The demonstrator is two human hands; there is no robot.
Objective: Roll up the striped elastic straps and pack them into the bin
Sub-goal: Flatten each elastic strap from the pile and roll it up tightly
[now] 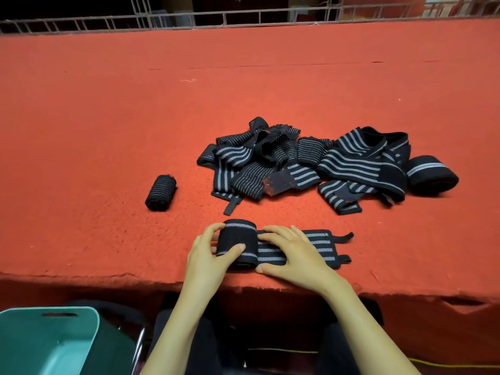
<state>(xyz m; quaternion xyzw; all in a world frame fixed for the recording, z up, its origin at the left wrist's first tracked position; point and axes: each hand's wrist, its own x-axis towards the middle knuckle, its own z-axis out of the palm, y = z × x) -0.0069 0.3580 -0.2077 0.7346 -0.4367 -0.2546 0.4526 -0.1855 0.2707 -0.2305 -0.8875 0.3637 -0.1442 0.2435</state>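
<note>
a strap (pixel 238 235) half rolled at the near edge of a red tabletop (pixel 108 117)

a teal bin (pixel 32 347) sits at the lower left, below the tabletop edge. at lower centre the left hand (pixel 208 255) curls round the rolled end of the strap, thumb on top. the right hand (pixel 295 253) lies flat, straight fingers pressing the unrolled part. a finished roll (pixel 161 192) lies apart, left of centre. a loose pile (pixel 311 161) of straps fills centre right, a bigger roll (pixel 430 174) touching its right end. a wire rail (pixel 243 16) lines the top.
</note>
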